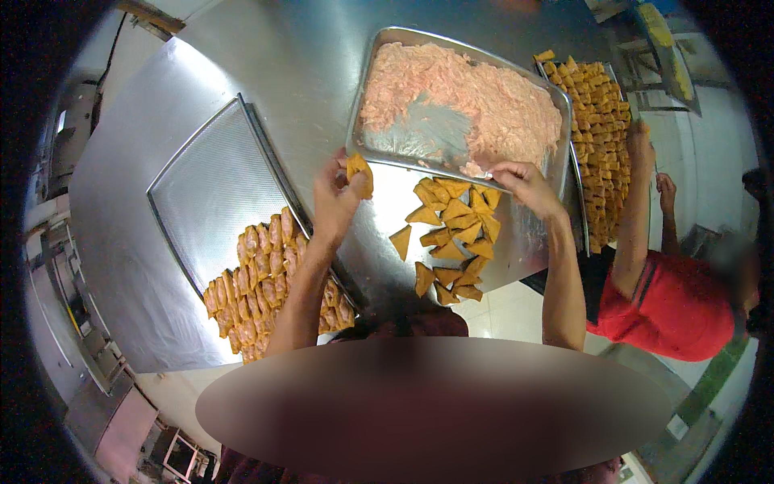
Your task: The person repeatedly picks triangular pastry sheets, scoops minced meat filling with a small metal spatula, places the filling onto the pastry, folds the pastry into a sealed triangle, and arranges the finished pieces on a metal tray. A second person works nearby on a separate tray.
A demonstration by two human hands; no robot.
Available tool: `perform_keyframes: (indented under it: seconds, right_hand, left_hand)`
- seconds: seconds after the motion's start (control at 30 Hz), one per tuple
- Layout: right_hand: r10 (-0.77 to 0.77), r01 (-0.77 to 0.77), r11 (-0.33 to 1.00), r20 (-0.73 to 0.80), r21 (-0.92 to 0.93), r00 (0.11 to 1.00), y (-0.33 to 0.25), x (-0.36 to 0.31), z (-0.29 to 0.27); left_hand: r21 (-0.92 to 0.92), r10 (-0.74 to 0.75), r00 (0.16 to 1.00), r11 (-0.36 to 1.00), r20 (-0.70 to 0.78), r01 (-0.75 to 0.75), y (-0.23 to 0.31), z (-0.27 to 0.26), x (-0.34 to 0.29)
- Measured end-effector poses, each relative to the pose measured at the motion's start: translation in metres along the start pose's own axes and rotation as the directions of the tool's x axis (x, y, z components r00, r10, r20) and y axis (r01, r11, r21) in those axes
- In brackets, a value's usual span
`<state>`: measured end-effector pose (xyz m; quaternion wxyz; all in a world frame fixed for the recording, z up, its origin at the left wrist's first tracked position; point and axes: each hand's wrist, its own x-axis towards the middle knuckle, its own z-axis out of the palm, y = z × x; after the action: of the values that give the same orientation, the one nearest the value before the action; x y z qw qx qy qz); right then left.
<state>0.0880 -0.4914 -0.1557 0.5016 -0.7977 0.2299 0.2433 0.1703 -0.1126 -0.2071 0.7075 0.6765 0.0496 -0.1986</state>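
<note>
Left hand pinches fried triangle, left of right hand, fingers curled at near edge of paste; hold unclear

Head-worn fisheye view, looking down, close above a metal table

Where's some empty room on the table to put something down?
The table is bare left of the mesh tray, and between that and the paste tray, beyond the left hand. The mesh tray's upper part is bare too. Crowded: its lower part, with filled pieces, and below the paste tray, with loose triangles.
</note>
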Motion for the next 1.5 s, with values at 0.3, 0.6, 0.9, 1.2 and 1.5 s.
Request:
perform_keyframes:
  seconds: [0.3,0.6,0.9,1.2,1.5]
  right_hand:
    - [-0.466,0.439,0.885,-0.283,-0.156,0.838,-0.118,-0.136,0.105]
    - [-0.799,0.654,0.561,-0.126,-0.508,0.588,-0.15,-0.217,0.15]
    - [-0.76,0.643,0.506,0.057,-0.575,0.648,-0.189,-0.288,0.17]
    - [-0.848,0.713,0.307,0.159,-0.631,0.506,-0.215,-0.339,0.183]
    - [-0.885,0.674,0.178,0.182,-0.717,0.428,-0.232,-0.361,0.19]
  left_hand:
    - [-0.149,-0.105,0.953,0.977,0.286,0.152,0.08,0.019,-0.087]
    - [-0.613,0.061,0.856,0.724,0.513,0.316,0.133,0.004,-0.174]
    - [-0.611,0.066,0.905,0.758,0.421,0.229,0.153,-0.037,-0.235]
    - [-0.483,0.011,0.883,0.84,0.47,0.247,0.175,-0.075,-0.282]
    - [-0.337,-0.051,0.862,0.908,0.505,0.251,0.169,-0.095,-0.299]
